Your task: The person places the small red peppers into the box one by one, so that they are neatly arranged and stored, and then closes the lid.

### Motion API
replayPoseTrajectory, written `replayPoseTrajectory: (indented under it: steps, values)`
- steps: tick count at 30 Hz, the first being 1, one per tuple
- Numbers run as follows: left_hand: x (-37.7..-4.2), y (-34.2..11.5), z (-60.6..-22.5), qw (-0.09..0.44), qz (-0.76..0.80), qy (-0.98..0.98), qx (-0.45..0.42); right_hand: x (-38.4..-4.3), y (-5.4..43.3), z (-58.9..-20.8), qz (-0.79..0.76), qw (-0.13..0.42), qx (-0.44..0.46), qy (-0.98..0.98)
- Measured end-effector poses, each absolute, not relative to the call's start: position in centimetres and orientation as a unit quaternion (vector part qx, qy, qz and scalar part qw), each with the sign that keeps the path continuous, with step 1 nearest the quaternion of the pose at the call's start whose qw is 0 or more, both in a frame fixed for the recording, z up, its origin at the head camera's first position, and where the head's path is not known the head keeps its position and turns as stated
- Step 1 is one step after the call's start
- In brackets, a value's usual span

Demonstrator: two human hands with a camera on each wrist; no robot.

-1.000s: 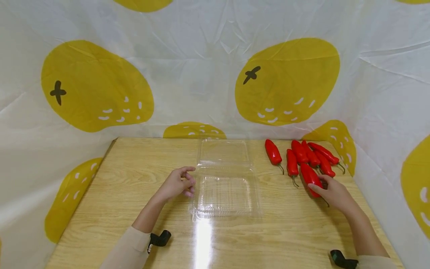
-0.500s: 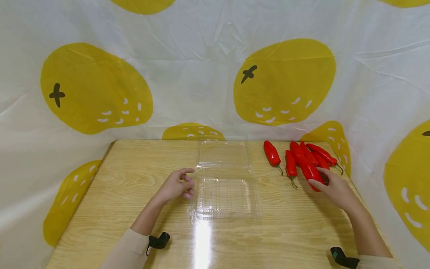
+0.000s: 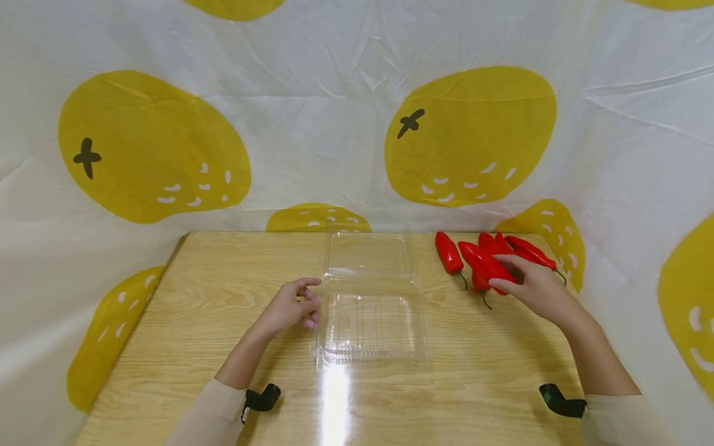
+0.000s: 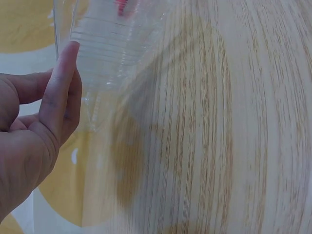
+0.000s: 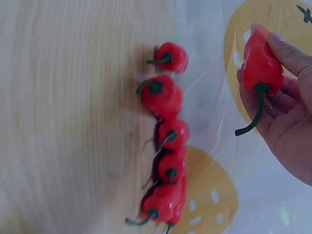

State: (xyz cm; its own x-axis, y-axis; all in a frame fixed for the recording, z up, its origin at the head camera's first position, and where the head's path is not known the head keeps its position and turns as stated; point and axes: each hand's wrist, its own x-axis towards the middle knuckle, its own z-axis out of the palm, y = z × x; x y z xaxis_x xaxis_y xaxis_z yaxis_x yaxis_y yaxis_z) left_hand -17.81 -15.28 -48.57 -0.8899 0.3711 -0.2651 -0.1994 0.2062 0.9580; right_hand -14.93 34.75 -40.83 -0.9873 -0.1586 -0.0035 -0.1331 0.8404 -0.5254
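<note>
My right hand (image 3: 541,288) holds a red chili pepper (image 3: 484,263) between thumb and fingers, raised above the others. In the right wrist view, the held chili pepper (image 5: 263,70) points its green stem down toward the palm side. A clear plastic clamshell container (image 3: 374,322) lies spread on the table, its lid (image 3: 369,253) folded back toward the wall. My left hand (image 3: 290,306) is beside the container's left edge, fingers loosely bent and holding nothing. In the left wrist view, the fingertips (image 4: 70,51) overlap the container's clear side.
Several more red chili peppers (image 5: 163,97) lie in a row at the table's back right, partly hidden behind the right hand in the head view. One chili pepper (image 3: 449,253) lies apart to their left. A patterned white cloth (image 3: 318,142) hangs around the wooden table (image 3: 223,266).
My right hand has lifted the chili pepper from the front of the pile and carried it left, over the other chili peppers. The left hand has stayed in place.
</note>
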Motion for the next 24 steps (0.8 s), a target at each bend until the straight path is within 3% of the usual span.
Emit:
replayPoseTrajectory:
  steps: [16, 24]
  values:
    - [-17.5, -15.4, -48.9, 0.227, 0.630, 0.741, 0.059, -17.3, 29.0, -40.4, -0.288, 0.050, -0.159, 0.943]
    - [-17.7, -15.3, -48.6, 0.228, 0.627, 0.743, 0.058, -18.5, 25.9, -40.1, -0.287, 0.089, -0.197, 0.933]
